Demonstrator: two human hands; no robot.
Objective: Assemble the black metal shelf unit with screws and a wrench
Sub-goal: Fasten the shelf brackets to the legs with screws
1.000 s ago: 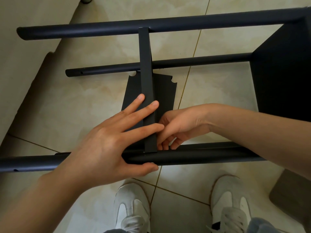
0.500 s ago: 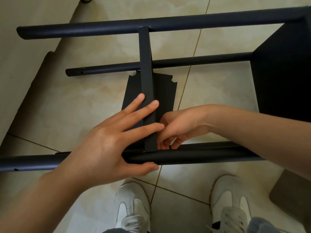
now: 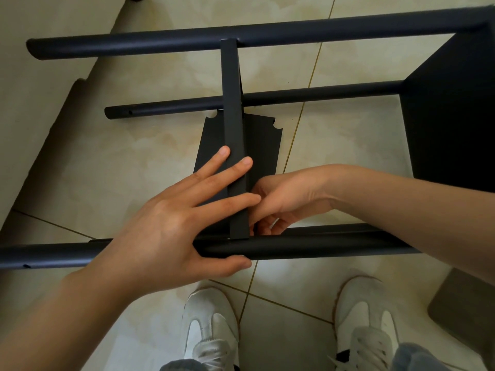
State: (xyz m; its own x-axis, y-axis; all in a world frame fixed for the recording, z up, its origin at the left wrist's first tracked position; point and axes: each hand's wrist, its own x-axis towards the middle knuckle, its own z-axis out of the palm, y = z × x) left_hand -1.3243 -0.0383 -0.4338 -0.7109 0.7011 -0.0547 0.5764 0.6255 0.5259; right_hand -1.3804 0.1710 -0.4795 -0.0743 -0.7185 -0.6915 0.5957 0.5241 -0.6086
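The black metal shelf unit lies on its side on the tiled floor. A shelf panel (image 3: pixel 232 108) stands edge-on between the far tube (image 3: pixel 160 41) and the near tube (image 3: pixel 321 245). My left hand (image 3: pixel 171 223) lies flat with straight fingers across the panel's edge, its thumb under the near tube. My right hand (image 3: pixel 284 202) reaches in from the right, fingers curled at the joint of panel and near tube. They pinch something small and pale that I cannot make out. A second tube (image 3: pixel 308 96) runs lower, behind the panel.
A mounted black shelf panel (image 3: pixel 452 124) closes the frame's right end. My two white shoes (image 3: pixel 211 330) stand just in front of the near tube. A beige wall runs along the left and a grey object (image 3: pixel 466 311) sits at the lower right.
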